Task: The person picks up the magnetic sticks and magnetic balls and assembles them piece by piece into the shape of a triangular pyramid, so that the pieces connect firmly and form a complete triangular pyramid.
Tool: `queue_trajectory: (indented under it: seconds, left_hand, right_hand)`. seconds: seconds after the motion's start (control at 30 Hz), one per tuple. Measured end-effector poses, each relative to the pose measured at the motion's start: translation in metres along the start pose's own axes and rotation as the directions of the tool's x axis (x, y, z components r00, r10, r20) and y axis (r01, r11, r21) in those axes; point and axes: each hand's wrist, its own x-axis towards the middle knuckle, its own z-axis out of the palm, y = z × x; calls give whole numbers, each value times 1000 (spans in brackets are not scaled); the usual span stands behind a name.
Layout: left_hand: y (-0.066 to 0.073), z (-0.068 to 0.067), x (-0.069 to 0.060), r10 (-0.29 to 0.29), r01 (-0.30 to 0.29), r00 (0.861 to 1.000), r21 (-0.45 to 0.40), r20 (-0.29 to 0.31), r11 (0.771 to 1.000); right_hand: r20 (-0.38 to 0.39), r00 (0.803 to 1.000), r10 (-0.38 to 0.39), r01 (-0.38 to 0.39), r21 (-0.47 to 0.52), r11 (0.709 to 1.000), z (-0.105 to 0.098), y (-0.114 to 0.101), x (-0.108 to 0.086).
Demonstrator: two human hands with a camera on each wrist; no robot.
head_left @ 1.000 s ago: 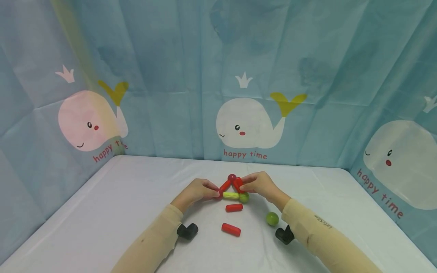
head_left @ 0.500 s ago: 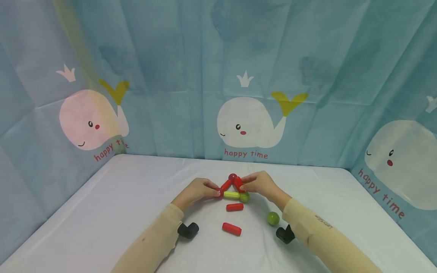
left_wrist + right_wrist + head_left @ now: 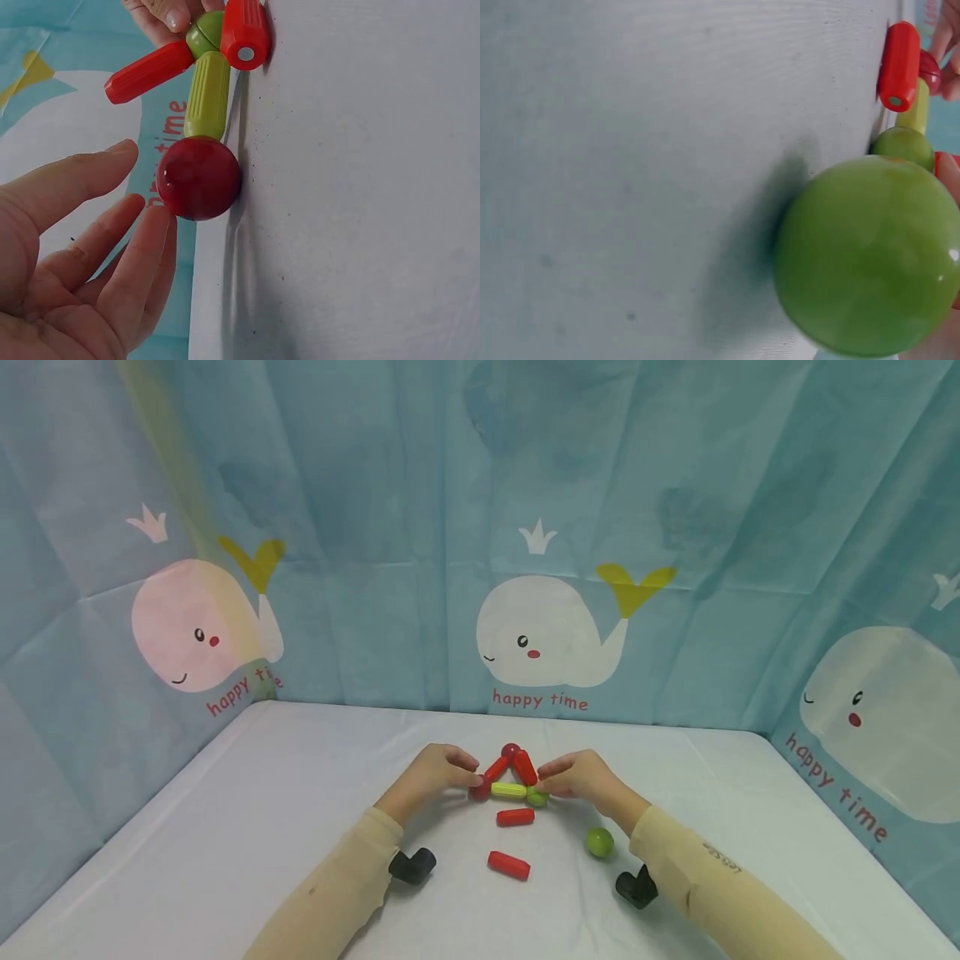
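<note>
On the table in the head view, a red ball (image 3: pixel 478 789), a second red ball (image 3: pixel 511 750) and a green ball (image 3: pixel 537 797) stand at the corners of a triangle. Two red sticks (image 3: pixel 497 768) and a yellow-green stick (image 3: pixel 509 790) form its sides. Whether the right-hand red stick (image 3: pixel 525 767) meets the top ball I cannot tell. My left hand (image 3: pixel 435 774) is at the near red ball (image 3: pixel 199 178); its fingers are spread and loosely bent, fingertips close to the ball. My right hand (image 3: pixel 581 778) is at the green ball, fingers and thumb apart.
Two loose red sticks, one nearer the triangle (image 3: pixel 515 817) and one in front (image 3: pixel 508 865), lie on the white table (image 3: pixel 300 827). Another green ball (image 3: pixel 599 842) sits by the right forearm and looms large in the right wrist view. A whale-print curtain (image 3: pixel 390 527) stands behind.
My right hand has let go of the right-hand red stick and moved slightly down and to the right, to the green ball. My left fingers have spread a little at the red ball.
</note>
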Motion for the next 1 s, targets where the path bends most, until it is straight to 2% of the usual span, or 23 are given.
queue_trajectory:
  seconds: [0.13, 0.37, 0.7, 1.0]
  left_hand:
    - [2, 0, -1, -9, 9, 1000, 6, -1, 1000]
    - [7, 1, -4, -12, 12, 1000, -4, -7, 1000]
    - [11, 5, -11, 55, -55, 993, 2, 105, 998]
    - [13, 15, -17, 64, -74, 987, 62, 149, 995]
  right_hand:
    - [7, 1000, 24, -25, 12, 1000, 0, 1, -1]
    - [20, 1000, 15, -16, 24, 1000, 1, 2, -3]
    - [22, 1000, 4, -4, 28, 1000, 1, 4, -3]
    - [23, 1000, 12, -13, 48, 999, 1, 5, -2]
